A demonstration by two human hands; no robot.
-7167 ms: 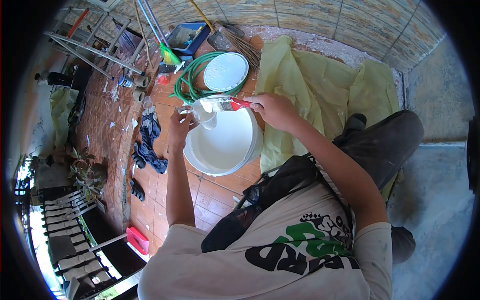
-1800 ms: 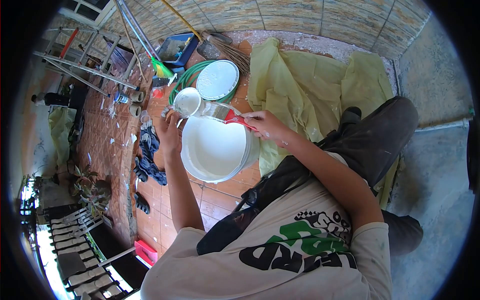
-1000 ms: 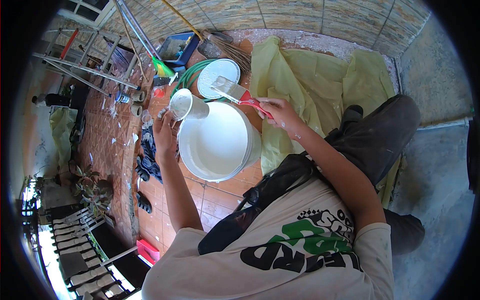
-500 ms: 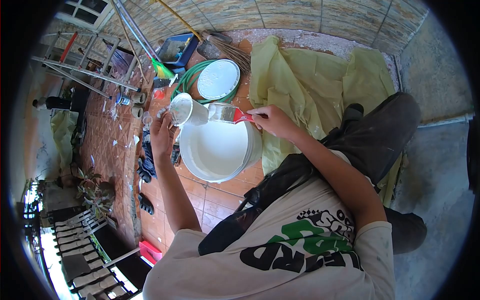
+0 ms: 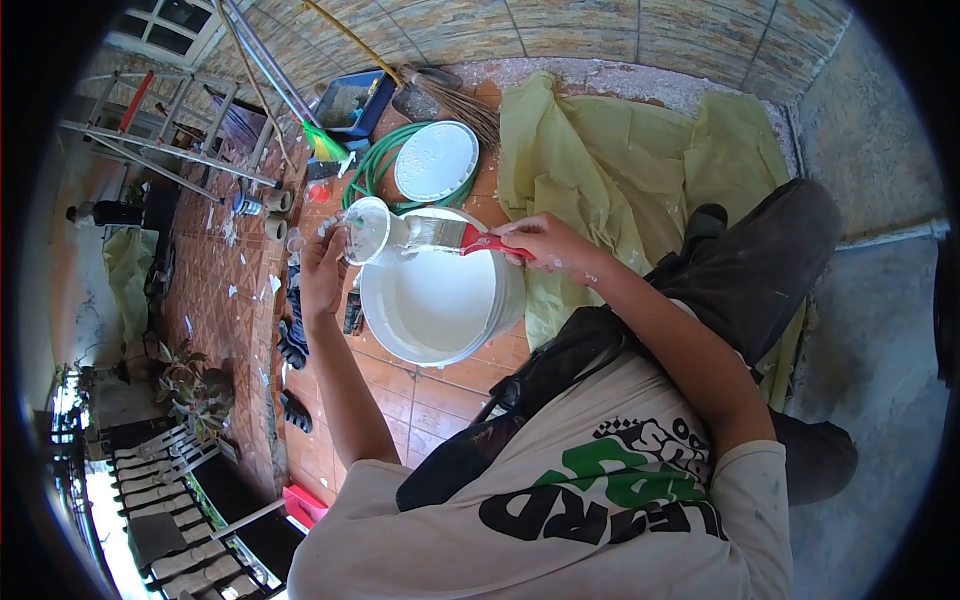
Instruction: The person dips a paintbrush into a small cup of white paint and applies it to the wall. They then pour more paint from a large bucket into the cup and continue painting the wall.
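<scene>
My left hand grips a small white plastic cup, tilted on its side above the far rim of a large bucket of white paint. In my right hand is the red handle of a paintbrush. Its flat, white-coated bristles point left and touch or nearly touch the outside of the cup. Brush and cup are both over the far part of the bucket. White smears mark my right hand and wrist.
A white lid lies on a coiled green hose beyond the bucket. A yellowish sheet spreads at the right. Further left are a blue tray, a broom, a ladder and dark gloves.
The brush has turned slightly, its handle now lower at the right and more of the red side showing. The cup has shifted slightly and its opening faces more toward the camera.
</scene>
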